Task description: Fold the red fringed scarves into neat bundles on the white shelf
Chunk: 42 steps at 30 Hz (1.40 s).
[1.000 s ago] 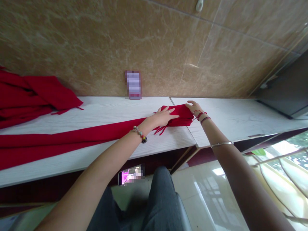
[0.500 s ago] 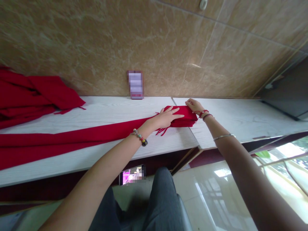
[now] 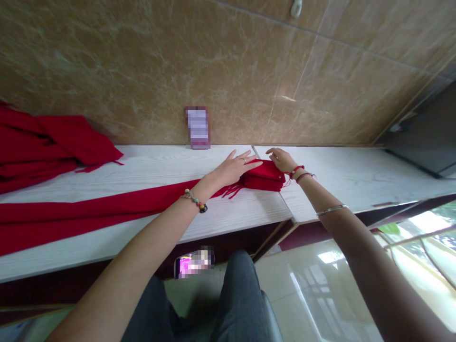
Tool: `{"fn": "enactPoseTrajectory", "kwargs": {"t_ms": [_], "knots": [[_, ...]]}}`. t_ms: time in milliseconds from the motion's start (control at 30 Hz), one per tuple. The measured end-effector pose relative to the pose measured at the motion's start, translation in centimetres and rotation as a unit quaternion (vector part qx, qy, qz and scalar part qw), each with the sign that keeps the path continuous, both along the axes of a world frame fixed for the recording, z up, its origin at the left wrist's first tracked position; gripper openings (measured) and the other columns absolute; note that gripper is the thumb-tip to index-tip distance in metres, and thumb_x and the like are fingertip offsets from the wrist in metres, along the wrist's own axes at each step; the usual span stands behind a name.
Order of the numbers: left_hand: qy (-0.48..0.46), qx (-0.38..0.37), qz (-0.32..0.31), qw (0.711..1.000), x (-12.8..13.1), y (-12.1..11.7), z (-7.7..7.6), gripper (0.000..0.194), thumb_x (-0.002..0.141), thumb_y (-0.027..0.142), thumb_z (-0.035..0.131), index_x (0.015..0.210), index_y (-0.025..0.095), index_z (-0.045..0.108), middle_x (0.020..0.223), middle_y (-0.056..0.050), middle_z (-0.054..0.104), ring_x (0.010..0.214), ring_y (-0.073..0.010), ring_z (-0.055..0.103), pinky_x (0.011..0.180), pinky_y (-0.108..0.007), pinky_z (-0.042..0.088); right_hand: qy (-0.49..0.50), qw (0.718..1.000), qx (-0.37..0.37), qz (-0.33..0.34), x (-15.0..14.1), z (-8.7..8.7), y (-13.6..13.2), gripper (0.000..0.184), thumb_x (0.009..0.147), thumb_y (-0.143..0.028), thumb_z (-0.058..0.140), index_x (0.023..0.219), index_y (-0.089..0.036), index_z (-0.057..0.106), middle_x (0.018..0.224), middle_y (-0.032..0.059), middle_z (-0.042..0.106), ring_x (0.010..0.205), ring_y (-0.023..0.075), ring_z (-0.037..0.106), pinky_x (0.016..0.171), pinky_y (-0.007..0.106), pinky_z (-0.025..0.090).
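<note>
A red fringed cloth, like a scarf, lies folded into a flat, layered stack on the white wood-grain counter. Its fringe hangs out at the stack's left end. From there a long red strip runs left along the counter. My left hand is over the stack's left end, fingers stretched and spread, the fingertips at the top layer. At the far right corner, my right hand has its fingers loosely bent and apart, touching or just beside the stack; its underside is hidden.
A heap of red cloth lies at the back left. One phone leans upright against the marbled wall; another phone with a lit screen is below the counter's front edge, above my legs. A dark grey object stands at the far right.
My left hand has slid left and slightly away from me across the stack, uncovering more of its front. The right hand has shifted a little left, its fingers loosened from the corner.
</note>
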<state>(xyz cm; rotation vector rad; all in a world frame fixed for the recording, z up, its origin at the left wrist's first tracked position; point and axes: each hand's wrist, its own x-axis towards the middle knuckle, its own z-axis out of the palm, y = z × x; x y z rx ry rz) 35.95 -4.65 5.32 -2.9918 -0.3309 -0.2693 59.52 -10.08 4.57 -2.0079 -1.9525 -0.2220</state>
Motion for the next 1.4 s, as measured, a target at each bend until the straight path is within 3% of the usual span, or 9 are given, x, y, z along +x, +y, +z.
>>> {"fn": "enactPoseTrajectory", "kwargs": {"t_ms": [133, 300, 533, 667, 800, 933, 1067, 1267, 1400], "knots": [[0.033, -0.001, -0.019, 0.999, -0.4, 0.8, -1.1, 0.071, 0.08, -0.008, 0.032, 0.141, 0.029, 0.034, 0.149, 0.0, 0.031, 0.14, -0.0178, 0.018, 0.111, -0.045, 0.018, -0.029, 0.999, -0.023, 0.026, -0.6, -1.2, -0.7, 0.038, 0.09, -0.015, 0.031, 0.117, -0.011, 0.057, 0.107, 0.0145, 0.064, 0.099, 0.0218, 0.058, 0.089, 0.034, 0.043], [0.032, -0.025, -0.019, 0.999, -0.4, 1.3, -2.4, 0.073, 0.081, -0.005, 0.035, 0.143, 0.032, 0.028, 0.151, -0.001, 0.025, 0.14, -0.0192, 0.021, 0.107, -0.041, 0.027, -0.032, 0.995, -0.093, 0.018, -1.0, -1.8, -1.2, 0.042, 0.092, -0.014, 0.026, 0.126, -0.009, 0.05, 0.115, 0.0152, 0.063, 0.103, 0.0205, 0.058, 0.091, 0.033, 0.044], [0.049, -0.068, -0.035, 0.996, 0.4, 1.5, -1.4, 0.075, 0.074, -0.005, 0.04, 0.14, 0.03, 0.036, 0.151, -0.002, 0.024, 0.134, -0.0186, 0.033, 0.105, -0.032, 0.033, -0.072, 0.997, 0.019, -0.004, -3.3, -0.1, -2.6, 0.049, 0.09, -0.019, 0.031, 0.137, -0.01, 0.042, 0.138, 0.0157, 0.046, 0.133, 0.0271, 0.032, 0.106, 0.046, 0.033], [0.02, -0.113, -0.009, 0.993, 0.9, 0.9, -2.7, 0.066, 0.08, 0.003, 0.041, 0.143, 0.023, 0.031, 0.149, -0.006, 0.03, 0.133, -0.0177, 0.036, 0.107, -0.033, 0.032, -0.074, 0.992, -0.098, -0.007, -5.2, -1.2, -3.8, 0.049, 0.094, -0.033, 0.026, 0.141, -0.026, 0.037, 0.146, 0.0085, 0.037, 0.135, 0.0318, 0.03, 0.102, 0.064, 0.027], [-0.052, -0.164, 0.023, 0.985, 0.5, 0.6, -4.5, 0.064, 0.082, 0.007, 0.042, 0.144, 0.017, 0.027, 0.151, -0.008, 0.025, 0.137, -0.0155, 0.029, 0.111, -0.03, 0.026, -0.068, 0.986, -0.151, -0.002, -4.7, -2.1, -3.8, 0.051, 0.095, -0.033, 0.02, 0.144, -0.026, 0.031, 0.149, 0.0084, 0.031, 0.136, 0.0293, 0.029, 0.102, 0.063, 0.026], [-0.106, -0.19, 0.037, 0.975, -1.8, 0.6, -5.1, 0.073, 0.085, 0.019, 0.047, 0.148, 0.018, 0.01, 0.153, -0.011, 0.018, 0.139, -0.017, 0.022, 0.111, -0.031, 0.026, -0.064, 0.987, -0.143, 0.024, -3.1, -2.3, -3.7, 0.05, 0.095, -0.033, 0.02, 0.143, -0.027, 0.032, 0.148, 0.0083, 0.032, 0.136, 0.0296, 0.028, 0.101, 0.065, 0.024], [-0.05, -0.212, 0.017, 0.976, -5.3, 0.8, -4.6, 0.077, 0.088, 0.024, 0.044, 0.148, 0.023, -0.003, 0.154, -0.009, 0.015, 0.139, -0.0163, 0.023, 0.111, -0.032, 0.024, -0.058, 0.988, -0.138, 0.036, -1.1, -2.4, -4.3, 0.05, 0.094, -0.031, 0.02, 0.141, -0.028, 0.036, 0.148, 0.0075, 0.033, 0.137, 0.0299, 0.025, 0.1, 0.069, 0.02], [0.054, -0.165, 0.039, 0.984, -9.9, 1.5, -4.1, 0.054, 0.093, 0.026, 0.037, 0.145, 0.026, 0.023, 0.151, -0.005, 0.025, 0.139, -0.0152, 0.021, 0.113, -0.038, 0.01, -0.093, 0.98, -0.167, 0.055, -1.0, -0.6, -4.2, 0.053, 0.085, -0.023, 0.033, 0.137, -0.028, 0.044, 0.144, 0.0066, 0.04, 0.134, 0.0333, 0.031, 0.1, 0.071, 0.018], [0.069, -0.137, 0.023, 0.988, -11.2, 1.6, -4.0, 0.043, 0.096, 0.035, 0.035, 0.139, 0.032, 0.037, 0.151, -0.001, 0.027, 0.14, -0.0155, 0.018, 0.113, -0.04, 0.009, -0.109, 0.991, -0.07, 0.016, -4.1, 0.0, -3.4, 0.052, 0.088, -0.028, 0.034, 0.139, -0.025, 0.041, 0.145, 0.0087, 0.04, 0.134, 0.0338, 0.03, 0.102, 0.066, 0.024]]}}
